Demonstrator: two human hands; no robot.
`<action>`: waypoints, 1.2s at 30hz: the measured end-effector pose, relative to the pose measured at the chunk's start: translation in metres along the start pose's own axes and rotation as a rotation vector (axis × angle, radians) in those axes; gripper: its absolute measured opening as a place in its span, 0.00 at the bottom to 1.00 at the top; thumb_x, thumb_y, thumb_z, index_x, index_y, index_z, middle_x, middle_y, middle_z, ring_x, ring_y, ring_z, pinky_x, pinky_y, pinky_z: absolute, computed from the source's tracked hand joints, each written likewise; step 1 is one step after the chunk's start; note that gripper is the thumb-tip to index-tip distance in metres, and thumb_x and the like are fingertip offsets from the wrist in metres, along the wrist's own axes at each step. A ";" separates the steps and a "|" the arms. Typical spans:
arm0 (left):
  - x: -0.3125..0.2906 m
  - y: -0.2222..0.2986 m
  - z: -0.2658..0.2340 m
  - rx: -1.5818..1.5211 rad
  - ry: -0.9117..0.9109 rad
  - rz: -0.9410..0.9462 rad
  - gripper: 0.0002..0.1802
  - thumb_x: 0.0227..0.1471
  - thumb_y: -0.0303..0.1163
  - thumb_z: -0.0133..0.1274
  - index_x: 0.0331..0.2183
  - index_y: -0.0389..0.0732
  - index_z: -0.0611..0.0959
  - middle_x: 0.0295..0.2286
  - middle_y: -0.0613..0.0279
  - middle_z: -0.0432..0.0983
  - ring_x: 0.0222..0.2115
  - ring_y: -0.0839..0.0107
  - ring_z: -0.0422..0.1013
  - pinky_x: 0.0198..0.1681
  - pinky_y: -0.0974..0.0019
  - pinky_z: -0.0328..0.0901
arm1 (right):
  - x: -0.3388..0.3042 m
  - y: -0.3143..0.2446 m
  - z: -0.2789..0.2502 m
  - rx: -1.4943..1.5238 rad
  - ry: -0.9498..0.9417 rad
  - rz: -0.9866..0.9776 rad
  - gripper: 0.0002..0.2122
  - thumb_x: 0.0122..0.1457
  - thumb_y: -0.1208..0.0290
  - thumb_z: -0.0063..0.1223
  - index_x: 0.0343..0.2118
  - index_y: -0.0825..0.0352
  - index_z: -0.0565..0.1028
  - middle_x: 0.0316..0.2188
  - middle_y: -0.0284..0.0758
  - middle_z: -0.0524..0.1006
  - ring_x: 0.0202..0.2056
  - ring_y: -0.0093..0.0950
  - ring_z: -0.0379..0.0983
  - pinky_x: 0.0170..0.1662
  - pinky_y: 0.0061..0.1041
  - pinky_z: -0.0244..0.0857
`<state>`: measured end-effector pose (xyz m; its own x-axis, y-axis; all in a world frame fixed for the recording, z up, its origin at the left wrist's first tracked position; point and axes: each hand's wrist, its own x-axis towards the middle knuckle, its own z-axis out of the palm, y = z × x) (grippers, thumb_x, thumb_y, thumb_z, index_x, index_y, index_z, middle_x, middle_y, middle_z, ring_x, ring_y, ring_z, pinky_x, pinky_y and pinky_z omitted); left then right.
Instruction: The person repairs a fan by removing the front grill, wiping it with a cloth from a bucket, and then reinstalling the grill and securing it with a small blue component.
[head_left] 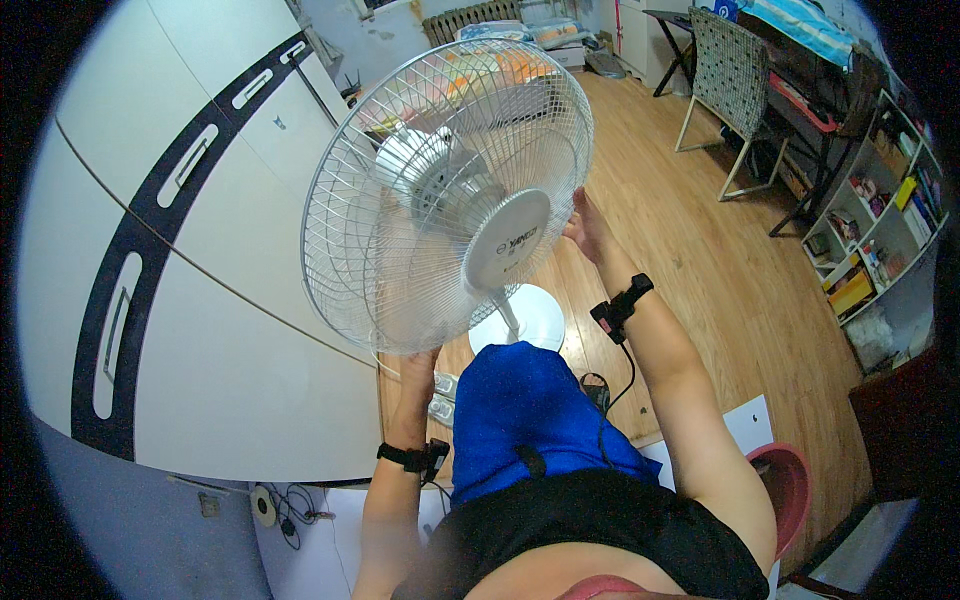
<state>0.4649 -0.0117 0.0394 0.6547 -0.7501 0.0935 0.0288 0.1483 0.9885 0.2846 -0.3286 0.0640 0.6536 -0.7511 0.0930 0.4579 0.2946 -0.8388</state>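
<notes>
A standing electric fan (510, 240) with a round wire cage and a white-grey centre cap rises in front of me. Its white round base (540, 312) rests on the wooden floor, joined by a short visible piece of pole. My right hand (590, 230) grips the cage's right rim, thumb and fingers closed about the edge. At the bottom rim is my left hand (424, 362), closed on the cage, its fingertips partly hidden by the wires. Both wrists wear black straps with small devices and cables.
White wardrobe doors (250, 330) stand close on the left. Power strips (442, 398) lie on the floor beside my left forearm. To the right are a chair (732, 80), a folding desk (800, 85) and a shelf unit (875, 215). A pink basin (785, 490) sits behind my right elbow.
</notes>
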 end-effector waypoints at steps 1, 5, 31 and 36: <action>0.003 -0.005 -0.001 -0.003 0.000 0.031 0.30 0.51 0.28 0.50 0.53 0.36 0.59 0.49 0.54 0.62 0.47 0.65 0.64 0.50 0.65 0.62 | 0.003 0.003 -0.004 0.007 -0.003 -0.010 0.45 0.44 0.36 0.48 0.59 0.64 0.49 0.58 0.37 0.55 0.57 0.37 0.52 0.55 0.42 0.53; 0.003 -0.011 -0.002 0.015 0.055 0.068 0.24 0.53 0.25 0.42 0.52 0.35 0.59 0.48 0.52 0.62 0.47 0.62 0.64 0.51 0.63 0.62 | 0.000 0.003 0.004 0.031 0.005 -0.021 0.46 0.44 0.36 0.49 0.59 0.63 0.48 0.58 0.36 0.54 0.58 0.36 0.51 0.55 0.44 0.52; 0.026 0.011 -0.048 -0.273 0.305 -0.036 0.13 0.55 0.26 0.39 0.43 0.38 0.64 0.37 0.53 0.69 0.34 0.59 0.72 0.38 0.56 0.70 | -0.074 0.005 0.057 -0.109 0.167 -0.099 0.45 0.45 0.39 0.51 0.58 0.65 0.45 0.57 0.41 0.53 0.57 0.39 0.51 0.55 0.44 0.55; 0.048 0.023 -0.066 -0.283 0.191 -0.029 0.12 0.53 0.28 0.44 0.40 0.36 0.67 0.36 0.52 0.70 0.33 0.58 0.73 0.37 0.58 0.71 | -0.094 0.004 0.072 -0.192 0.332 -0.113 0.45 0.45 0.39 0.51 0.56 0.67 0.44 0.54 0.45 0.55 0.55 0.42 0.55 0.53 0.44 0.58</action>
<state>0.5470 -0.0017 0.0586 0.7792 -0.6266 0.0157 0.2406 0.3220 0.9157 0.2689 -0.2141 0.0906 0.3609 -0.9318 0.0383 0.3740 0.1070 -0.9212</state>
